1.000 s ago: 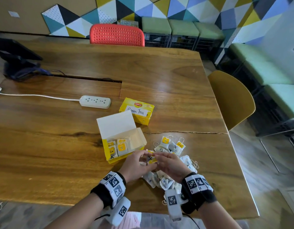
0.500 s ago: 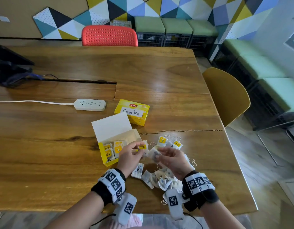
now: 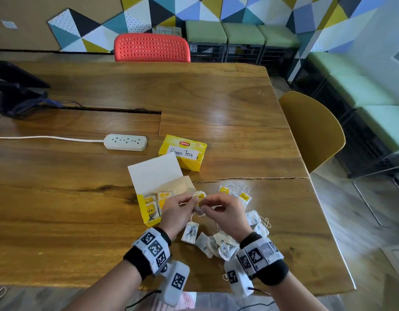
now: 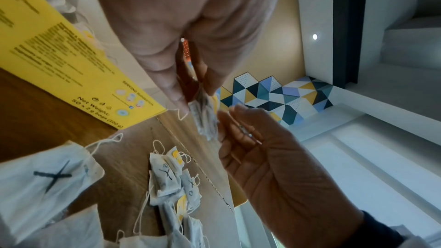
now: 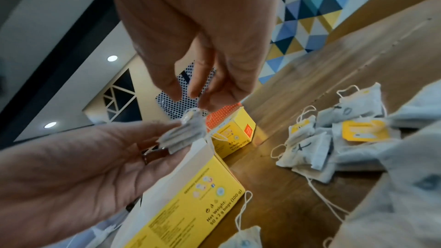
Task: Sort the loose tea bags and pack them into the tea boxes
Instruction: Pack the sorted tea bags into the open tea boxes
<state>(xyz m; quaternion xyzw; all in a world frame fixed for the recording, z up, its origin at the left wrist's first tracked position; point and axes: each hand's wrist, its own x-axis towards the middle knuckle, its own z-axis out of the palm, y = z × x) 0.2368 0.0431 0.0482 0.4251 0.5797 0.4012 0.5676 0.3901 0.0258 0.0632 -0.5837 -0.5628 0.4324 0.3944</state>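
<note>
An open yellow tea box [image 3: 146,212] stands on the wooden table [image 3: 59,198] with its white lid up and several tea bags inside. Just right of it, above the table, my left hand [image 3: 194,199] and right hand [image 3: 206,202] both pinch one small tea bag [image 3: 199,195]. In the left wrist view my left hand [image 4: 197,99] nips the tea bag [image 4: 205,120] between thumb and finger. In the right wrist view my right hand [image 5: 188,95] pinches the top of the tea bag [image 5: 186,133]. Loose tea bags [image 3: 225,243] lie piled under my right wrist. The closed box labelled Green Tea [image 3: 182,152] sits behind.
A white power strip [image 3: 125,142] with its cord lies left of the closed box. A dark device [image 3: 14,90] stands at the far left. A red chair [image 3: 152,48] is across the table, a yellow chair [image 3: 313,131] at the right edge. A cable slot [image 3: 117,112] cuts the tabletop.
Half a second ago my hands were slightly apart, the left one holding a yellow-tagged bag near the open box. Now both have closed together on one tea bag beside the box.
</note>
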